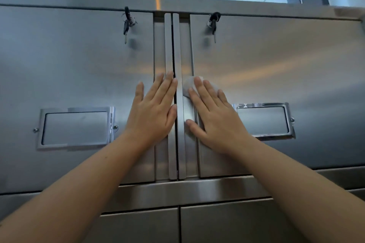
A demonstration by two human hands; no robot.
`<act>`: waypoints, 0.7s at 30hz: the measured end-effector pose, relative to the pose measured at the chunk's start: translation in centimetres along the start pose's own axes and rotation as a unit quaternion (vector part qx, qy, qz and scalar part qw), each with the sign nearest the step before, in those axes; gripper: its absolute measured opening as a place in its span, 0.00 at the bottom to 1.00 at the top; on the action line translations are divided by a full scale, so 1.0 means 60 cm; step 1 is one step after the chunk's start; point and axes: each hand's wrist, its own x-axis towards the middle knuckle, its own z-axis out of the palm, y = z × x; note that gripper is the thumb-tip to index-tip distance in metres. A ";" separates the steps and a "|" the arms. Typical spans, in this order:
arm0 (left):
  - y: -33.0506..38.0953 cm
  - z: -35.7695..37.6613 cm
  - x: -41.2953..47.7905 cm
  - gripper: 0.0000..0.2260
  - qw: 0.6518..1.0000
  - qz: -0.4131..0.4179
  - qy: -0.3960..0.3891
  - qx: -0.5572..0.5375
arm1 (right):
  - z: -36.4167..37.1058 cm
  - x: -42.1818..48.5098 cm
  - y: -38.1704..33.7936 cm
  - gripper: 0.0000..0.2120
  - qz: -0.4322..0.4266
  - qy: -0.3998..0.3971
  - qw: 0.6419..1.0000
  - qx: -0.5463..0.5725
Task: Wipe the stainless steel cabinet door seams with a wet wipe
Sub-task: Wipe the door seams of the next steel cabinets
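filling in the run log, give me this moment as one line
left hand: flat on left stainless steel cabinet door | right hand: pressing white wet wipe on right door, beside dark vertical centre seam

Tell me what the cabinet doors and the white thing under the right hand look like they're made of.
Cabinet doors: likely brushed stainless steel, grey with soft, streaky reflections. Wipe under the right hand: seemingly thin white paper or nonwoven cloth, crumpled; whether it is wet cannot be told.
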 end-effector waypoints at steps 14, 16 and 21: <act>-0.012 0.008 0.008 0.26 1.000 0.003 0.023 0.000 | -0.019 0.121 0.038 0.29 0.016 0.062 0.998 -0.007; -0.012 0.009 0.007 0.25 1.000 0.007 0.030 0.003 | -0.021 0.134 0.043 0.29 0.017 0.070 0.997 -0.010; -0.010 0.006 0.009 0.25 0.999 0.015 0.048 0.016 | -0.028 0.174 0.055 0.29 0.023 0.082 0.996 -0.018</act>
